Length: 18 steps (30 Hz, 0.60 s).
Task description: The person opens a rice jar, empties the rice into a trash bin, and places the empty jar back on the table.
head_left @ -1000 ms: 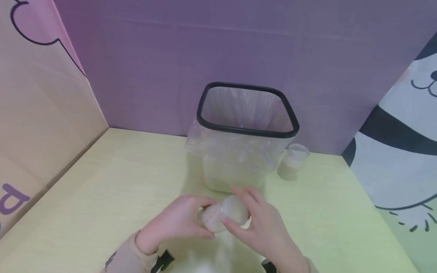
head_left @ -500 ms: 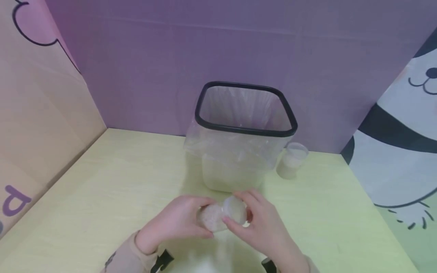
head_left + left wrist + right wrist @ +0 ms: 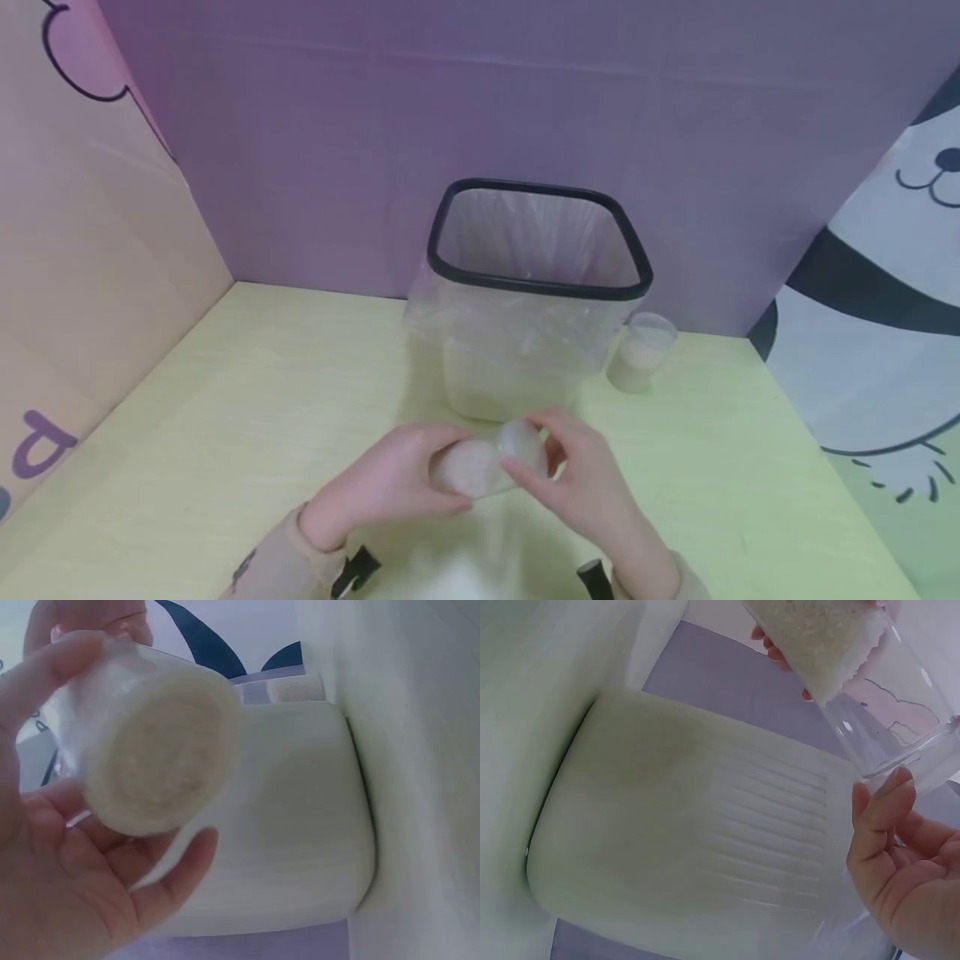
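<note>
My left hand (image 3: 397,475) grips a clear plastic jar (image 3: 468,468) round its base end. Pale, rice-like grains (image 3: 825,637) fill its lower part, and its round bottom (image 3: 165,754) faces the left wrist camera. The jar is tilted well over, base to the left. At its other end my right hand (image 3: 588,483) pinches the translucent lid (image 3: 522,447) between thumb and fingers. The lid sits at the jar's mouth; I cannot tell whether it is loose. Both hands are above the table, just in front of a bin.
The white bin (image 3: 510,383) has a black rim (image 3: 540,288) and a clear bag liner (image 3: 517,321). To its right stands another clear jar (image 3: 642,350) with pale contents. Purple backdrop (image 3: 390,150) and printed side panels enclose the pale yellow table (image 3: 300,375).
The lid end of the jar has turned slightly to the right, with my right fingers shifting along with it. My left hand keeps its grip and has risen slightly.
</note>
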Available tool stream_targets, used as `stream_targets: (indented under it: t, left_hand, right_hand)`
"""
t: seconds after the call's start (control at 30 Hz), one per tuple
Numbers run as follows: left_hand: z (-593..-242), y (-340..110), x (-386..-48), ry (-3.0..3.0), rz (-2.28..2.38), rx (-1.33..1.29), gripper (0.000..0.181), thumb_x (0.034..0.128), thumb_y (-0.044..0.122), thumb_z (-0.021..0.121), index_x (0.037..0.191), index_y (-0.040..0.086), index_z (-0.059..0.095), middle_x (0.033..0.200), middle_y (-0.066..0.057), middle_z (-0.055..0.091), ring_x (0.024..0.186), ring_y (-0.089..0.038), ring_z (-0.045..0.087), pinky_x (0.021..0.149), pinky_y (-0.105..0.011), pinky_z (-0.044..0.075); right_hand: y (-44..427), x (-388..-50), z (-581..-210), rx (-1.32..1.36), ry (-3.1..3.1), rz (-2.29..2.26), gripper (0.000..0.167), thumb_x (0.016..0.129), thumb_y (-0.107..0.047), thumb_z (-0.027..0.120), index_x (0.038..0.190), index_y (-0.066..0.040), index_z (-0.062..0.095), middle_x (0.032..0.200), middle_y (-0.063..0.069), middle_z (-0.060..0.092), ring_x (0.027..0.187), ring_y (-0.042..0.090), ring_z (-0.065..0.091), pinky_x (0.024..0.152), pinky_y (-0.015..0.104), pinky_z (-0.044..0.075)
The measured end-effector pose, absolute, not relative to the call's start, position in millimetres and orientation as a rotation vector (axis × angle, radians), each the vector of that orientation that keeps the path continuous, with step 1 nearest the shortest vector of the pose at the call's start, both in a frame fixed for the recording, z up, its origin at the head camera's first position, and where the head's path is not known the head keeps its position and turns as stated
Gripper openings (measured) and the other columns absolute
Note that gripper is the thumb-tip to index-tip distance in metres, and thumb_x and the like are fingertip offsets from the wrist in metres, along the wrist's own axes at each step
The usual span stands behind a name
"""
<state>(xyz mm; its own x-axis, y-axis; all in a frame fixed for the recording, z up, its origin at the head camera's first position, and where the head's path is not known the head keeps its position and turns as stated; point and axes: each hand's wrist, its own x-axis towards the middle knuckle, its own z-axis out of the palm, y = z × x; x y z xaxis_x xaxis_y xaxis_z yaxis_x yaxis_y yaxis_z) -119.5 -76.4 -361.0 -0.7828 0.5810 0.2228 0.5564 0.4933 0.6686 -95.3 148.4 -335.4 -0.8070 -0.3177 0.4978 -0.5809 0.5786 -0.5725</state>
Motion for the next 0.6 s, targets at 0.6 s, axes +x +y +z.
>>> stream_targets:
  t: [0.6]
  left_hand:
    - [-367.9, -81.4, -132.0, 2.548, 1.422, 1.050, 0.064, 0.0737, 0.024, 0.080, 0.129, 0.004, 0.056, 0.117, -0.007, 0.066, 0.094, -0.014, 0.061, 0.082, -0.026, 0.052]
  right_hand:
    - [157.7, -108.7, -336.1, 0.889, -2.353, 1.174, 0.038, 0.075, -0.003, 0.073, 0.110, 0.002, 0.060, 0.086, 0.005, 0.060, 0.064, 0.000, 0.049, 0.053, 0.020, 0.048]
